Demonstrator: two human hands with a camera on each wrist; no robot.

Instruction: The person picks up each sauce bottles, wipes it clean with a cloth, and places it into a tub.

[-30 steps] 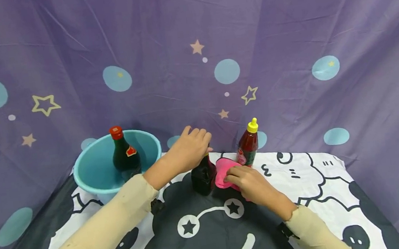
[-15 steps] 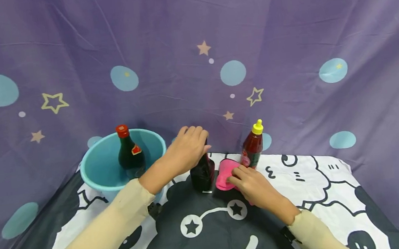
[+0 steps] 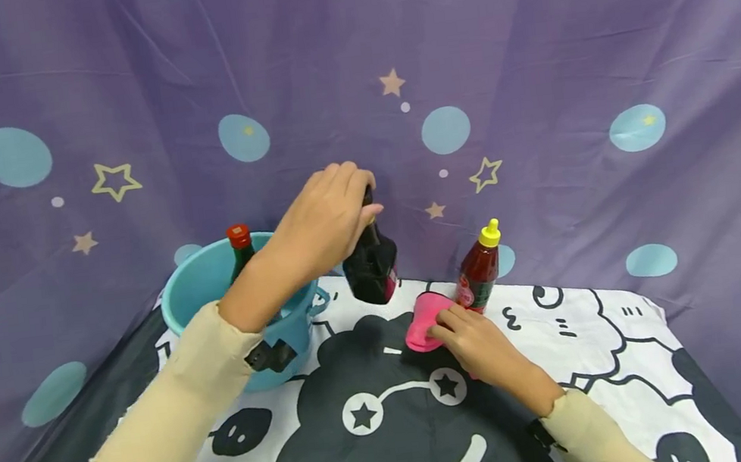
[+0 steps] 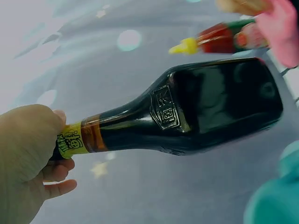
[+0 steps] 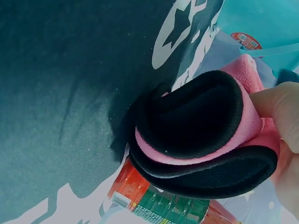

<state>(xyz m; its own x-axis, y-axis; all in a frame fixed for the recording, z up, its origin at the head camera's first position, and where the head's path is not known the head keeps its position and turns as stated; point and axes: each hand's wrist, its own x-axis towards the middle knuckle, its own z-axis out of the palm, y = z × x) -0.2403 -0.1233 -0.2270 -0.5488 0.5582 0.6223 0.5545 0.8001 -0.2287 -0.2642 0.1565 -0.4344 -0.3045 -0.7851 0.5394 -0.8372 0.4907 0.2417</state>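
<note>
My left hand (image 3: 321,217) grips a dark sauce bottle (image 3: 370,271) by its neck and holds it up off the table, slightly tilted. In the left wrist view the flat-sided bottle (image 4: 224,100) has a yellow neck band and embossed characters. With thumb and fingers my right hand (image 3: 479,344) pinches a soft pink fabric piece (image 3: 425,324). In the right wrist view its black inner side curls open in two folds. Just behind that hand stands a red sauce bottle (image 3: 478,273) with a yellow nozzle cap.
At the left, a light blue bucket (image 3: 179,295) holds a dark green bottle (image 3: 242,249) with a red cap; my left forearm partly covers both. A black and white cartoon cloth (image 3: 560,331) covers the table. Behind it hangs a purple curtain (image 3: 350,50).
My left hand has lifted the dark sauce bottle from the table, up and slightly left. My right hand stays with the pink fabric piece, and the head view has shifted slightly.
</note>
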